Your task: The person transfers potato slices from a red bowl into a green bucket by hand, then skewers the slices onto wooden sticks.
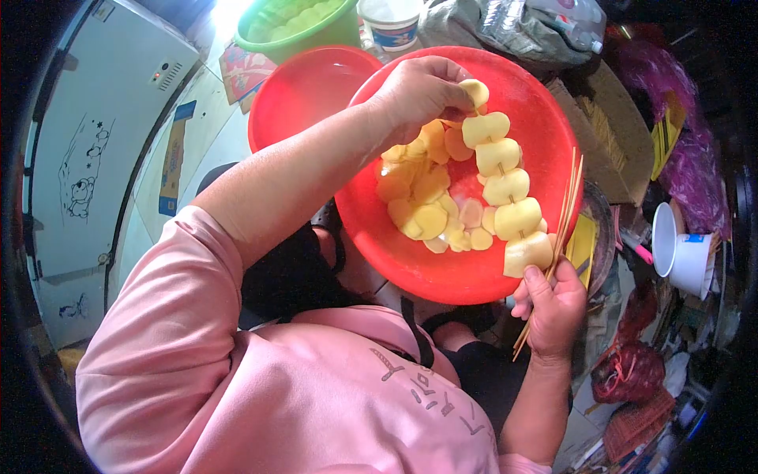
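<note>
My left hand (426,95) is closed in a pinch on a pale yellow potato slice (474,93) at the upper end of a skewer. Several more potato slices (505,188) are threaded down that skewer, spaced apart, with bits of the stick showing between them. At the lower end, my right hand (550,304) is closed around a bundle of thin bamboo skewers (565,213), its thumb beside the lowest threaded slice (528,253). Underneath, a red basin (458,286) holds a heap of loose potato slices (414,193).
Behind the red basin stand another red basin (304,87), a green tub (288,39) and a white bucket (392,28). Cardboard (604,142), a white tub (685,261) and plastic bags (679,158) crowd the right. A white appliance (118,150) stands at left.
</note>
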Demonstrator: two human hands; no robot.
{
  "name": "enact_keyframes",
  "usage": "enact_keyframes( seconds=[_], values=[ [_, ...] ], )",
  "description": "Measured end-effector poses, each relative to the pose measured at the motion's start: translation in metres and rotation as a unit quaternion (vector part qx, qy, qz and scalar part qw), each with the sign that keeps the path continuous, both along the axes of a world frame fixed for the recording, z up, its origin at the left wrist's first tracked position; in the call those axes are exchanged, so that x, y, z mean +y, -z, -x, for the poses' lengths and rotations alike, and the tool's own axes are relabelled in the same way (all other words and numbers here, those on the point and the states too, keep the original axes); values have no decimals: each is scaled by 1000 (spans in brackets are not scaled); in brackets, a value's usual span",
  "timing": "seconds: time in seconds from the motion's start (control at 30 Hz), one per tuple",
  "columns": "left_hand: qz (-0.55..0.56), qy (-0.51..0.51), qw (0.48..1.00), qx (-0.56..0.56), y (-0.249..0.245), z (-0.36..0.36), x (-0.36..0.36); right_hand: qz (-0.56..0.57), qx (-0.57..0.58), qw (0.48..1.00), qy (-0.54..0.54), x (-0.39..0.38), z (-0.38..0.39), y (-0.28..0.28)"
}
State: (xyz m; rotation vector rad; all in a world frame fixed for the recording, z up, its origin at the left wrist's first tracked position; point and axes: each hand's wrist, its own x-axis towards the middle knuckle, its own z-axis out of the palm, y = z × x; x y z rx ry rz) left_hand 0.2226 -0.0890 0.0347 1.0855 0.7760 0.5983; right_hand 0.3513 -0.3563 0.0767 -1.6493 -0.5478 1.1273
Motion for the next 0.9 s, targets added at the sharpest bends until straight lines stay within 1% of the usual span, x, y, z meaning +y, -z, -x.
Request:
enact_keyframes(
  seconds=[0.03, 0.07, 0.13, 0.17, 0.23, 0.27, 0.33, 0.37, 0.43, 0.5, 0.57, 0.63, 0.73, 0.87, 0.9],
  values=[
    [-41, 14, 998, 39, -6, 1, -2, 0, 0, 1000, 0, 0, 0, 0],
    [-41, 14, 998, 39, -12, 1, -5, 4, -5, 1000, -2, -1, -1, 1],
    [-150, 37, 978, 138, -23, 2, -14, 9, -9, 1000, -4, -2, 0, 2],
    [-150, 38, 978, 138, -20, 2, -13, 8, -19, 1000, -1, -2, 1, 3],
    [-62, 22, 995, 72, -13, 0, -12, 9, -30, 1000, 2, -4, 1, 4],
    [-62, 23, 995, 72, -11, 0, -10, 5, -28, 1000, -3, -4, 0, 5],
    [96, 14, 995, -37, -11, 1, -7, 0, -27, 1000, -9, -4, 1, 5],
    [96, 14, 995, -37, -10, 1, -5, 1, -41, 999, -7, -4, 3, 5],
    [156, 24, 987, -32, -10, 0, -1, 3, -54, 999, -6, -4, 4, 3],
    [158, 36, 987, -13, -15, 3, 2, 7, -81, 996, -21, -5, 4, 2],
    [160, 48, 986, 5, -17, 6, 4, 6, -79, 996, -28, -6, 4, 4],
    [180, 82, 979, 39, -17, 8, 7, 5, -78, 996, -34, -7, 4, 4],
    [185, 89, 977, 54, -11, 6, 4, 4, -69, 997, -25, -7, 5, 5],
    [172, 87, 980, 42, -15, 6, -10, 5, -75, 997, -11, -7, 8, 9],
    [181, 73, 980, 36, -16, 5, -13, 6, -79, 997, -9, -7, 8, 9]
  ],
)
